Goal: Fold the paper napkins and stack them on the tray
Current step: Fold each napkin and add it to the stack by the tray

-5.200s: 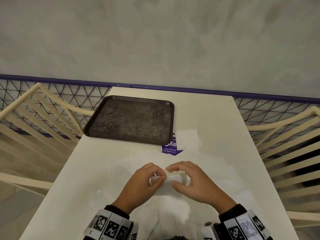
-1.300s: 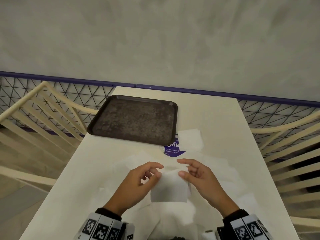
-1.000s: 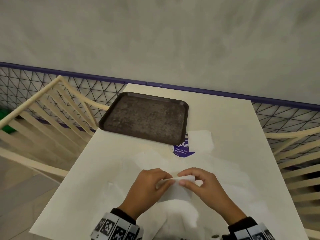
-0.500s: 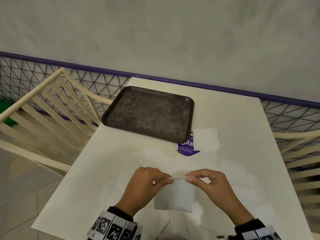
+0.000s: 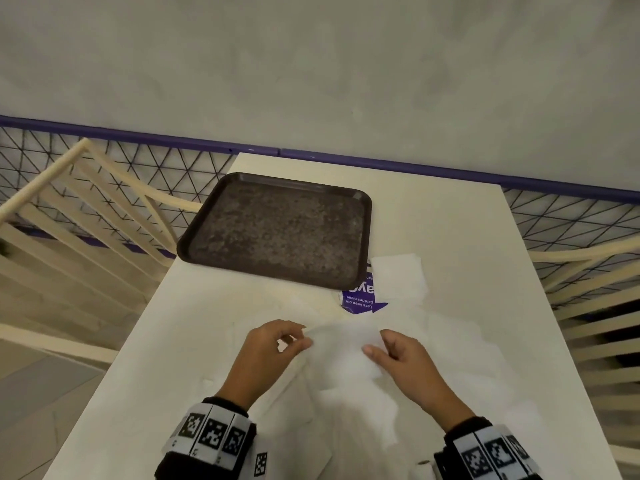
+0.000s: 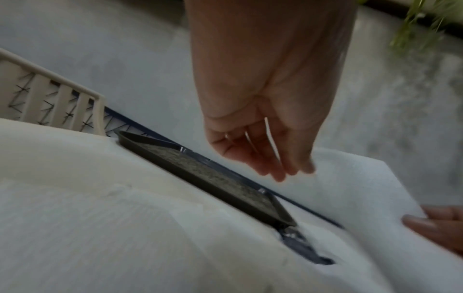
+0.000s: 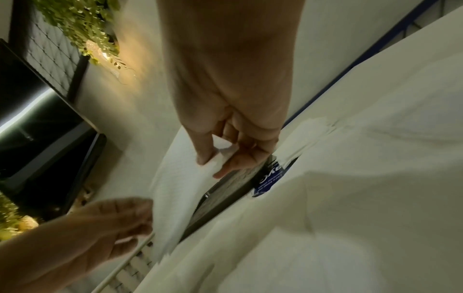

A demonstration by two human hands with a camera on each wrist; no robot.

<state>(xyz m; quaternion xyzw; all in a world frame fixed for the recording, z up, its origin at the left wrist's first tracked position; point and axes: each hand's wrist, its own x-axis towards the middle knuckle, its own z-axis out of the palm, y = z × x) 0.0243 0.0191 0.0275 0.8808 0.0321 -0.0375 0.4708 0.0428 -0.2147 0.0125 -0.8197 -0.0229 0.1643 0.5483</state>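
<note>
We see one white napkin (image 5: 341,351) lifted off the table (image 5: 450,216), between the two hands near the table's near-centre. Right hand (image 5: 403,362) pinches the napkin's right edge, thumb (image 7: 205,150) on one face and fingers on the other; the right wrist view shows this clearly. Left hand (image 5: 266,355) sits at the napkin's left edge with thumb and forefinger curled toward each other. In the left wrist view its fingers (image 6: 270,164) hang down fairly loose just in front of the sheet, so we cannot tell whether it actually grips the paper or only touches it. The hands are apart, with the napkin spanning the gap. The sheet is blurred in all three views, and its fold state is not readable. Under and around the hands more white napkins (image 5: 460,368) lie spread and overlapping on the near half of the table. One small folded napkin (image 5: 398,275) lies flat just beside the tray's near-right corner, partly covering a purple printed sticker (image 5: 362,299). The dark tray (image 5: 277,230) sits on the far-left part of the table with nothing on it. Cream slatted chairs (image 5: 69,209) stand on both sides, and a wire mesh fence (image 5: 571,216) with a purple rail runs below the grey wall.
</note>
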